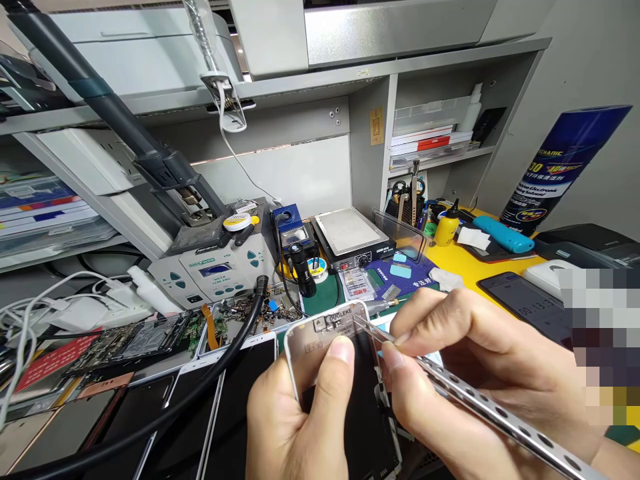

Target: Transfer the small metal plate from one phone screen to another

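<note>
My left hand [310,407] grips a thin white-edged phone frame [293,343], its thumb pressed on the front face. Printed lettering reading "DUOLEKE" shows in the frame's upper part; whether it lies on the surface or behind it, I cannot tell. Perforated steel tweezers [465,395] are pinched in my right hand [465,360]. Their tips meet or hover at the frame's upper right corner; contact is unclear. Under the frame, between my hands, a dark phone part [367,407] with a pale edge is partly hidden.
Several phones and screens [135,420] lie at the left, crossed by a black hose [200,393] from the grey soldering station [215,270]. Behind are circuit boards [270,313] and a heating plate [353,233]. At right are a timer phone [520,307] and spray can [565,167].
</note>
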